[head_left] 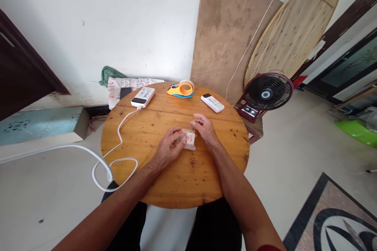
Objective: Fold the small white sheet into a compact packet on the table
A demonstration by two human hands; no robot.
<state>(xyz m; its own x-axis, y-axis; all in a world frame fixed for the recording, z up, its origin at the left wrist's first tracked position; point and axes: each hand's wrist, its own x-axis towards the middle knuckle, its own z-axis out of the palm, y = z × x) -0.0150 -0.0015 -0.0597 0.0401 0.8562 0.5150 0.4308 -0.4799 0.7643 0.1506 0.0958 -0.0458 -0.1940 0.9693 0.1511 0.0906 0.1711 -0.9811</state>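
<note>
A small white box [190, 138] with red print sits on the round wooden table [188, 180], in what looks like clear plastic film. My left hand [169, 147] is closed on its left side, thumb on top and fingers over the far edge. Just beyond the box's right far corner, my right hand [204, 127] has thumb and forefinger drawn together. Whatever is between those fingertips, if anything, is too small to tell. Farther back lie an orange and blue tape dispenser [181, 89], a white power bank [143, 98] and a second white device [212, 103] with a dark end.
A white cable [119, 129] runs from the power bank and loops over the table's left edge. Right of the table, a dark red fan [266, 93] stands on a low stool. A round wooden board [297, 27] leans against the wall. Printed sacks [114, 86] lie behind the table.
</note>
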